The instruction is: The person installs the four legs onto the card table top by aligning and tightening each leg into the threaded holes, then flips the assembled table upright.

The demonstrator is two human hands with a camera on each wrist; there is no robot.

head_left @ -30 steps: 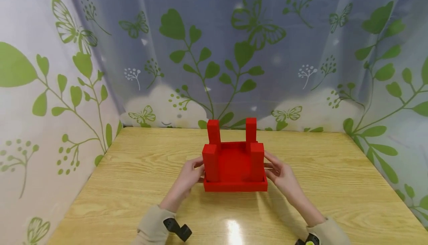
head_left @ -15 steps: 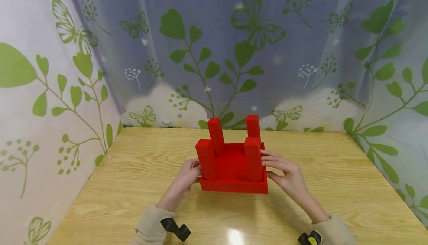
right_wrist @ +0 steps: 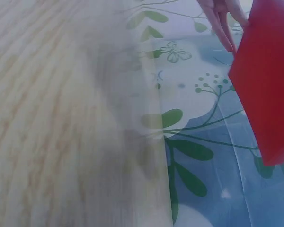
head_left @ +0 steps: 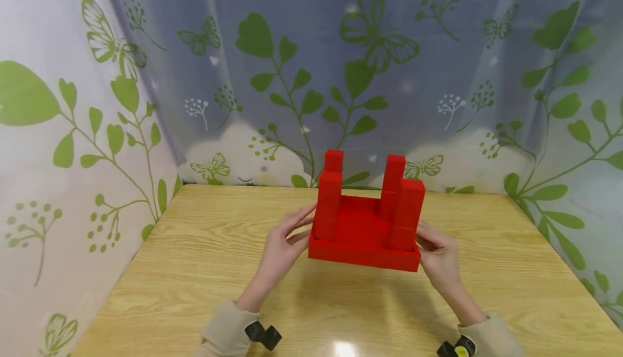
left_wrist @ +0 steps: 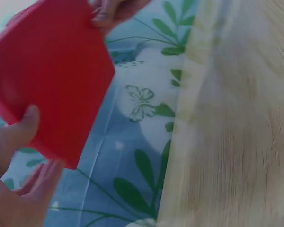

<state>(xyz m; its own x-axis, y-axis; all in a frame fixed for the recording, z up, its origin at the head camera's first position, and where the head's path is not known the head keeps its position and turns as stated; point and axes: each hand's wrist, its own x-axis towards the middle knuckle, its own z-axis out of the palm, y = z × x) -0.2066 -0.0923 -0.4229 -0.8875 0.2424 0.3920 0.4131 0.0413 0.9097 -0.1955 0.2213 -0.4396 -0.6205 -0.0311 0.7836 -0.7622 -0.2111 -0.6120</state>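
Both hands hold a red piece [head_left: 365, 257] that looks like a small upturned table: a shallow, rimmed square base with a square post at each corner, posts pointing up. It is off the tabletop and tilted, its right side lower. My left hand [head_left: 282, 251] grips the left edge; in the left wrist view the thumb presses the flat underside [left_wrist: 61, 80] with the fingers along the edge. At the right edge, my right hand [head_left: 440, 259] holds on, fingertips partly hidden behind the piece. The right wrist view shows the smooth underside [right_wrist: 270, 80] and the left hand [right_wrist: 222, 19] beyond.
A wooden table [head_left: 204, 227] lies beneath, with a shadow under the piece. Behind it hangs a blue-grey curtain [head_left: 302, 11] printed with green leaves and butterflies, and similar cloth runs along both sides. Each wrist carries a small black device [head_left: 263, 335].
The red piece has risen and shifted right, first turning one way, then the other, and now tips down to the right. Both hands have moved with it; the right hand's fingers have shifted their hold.
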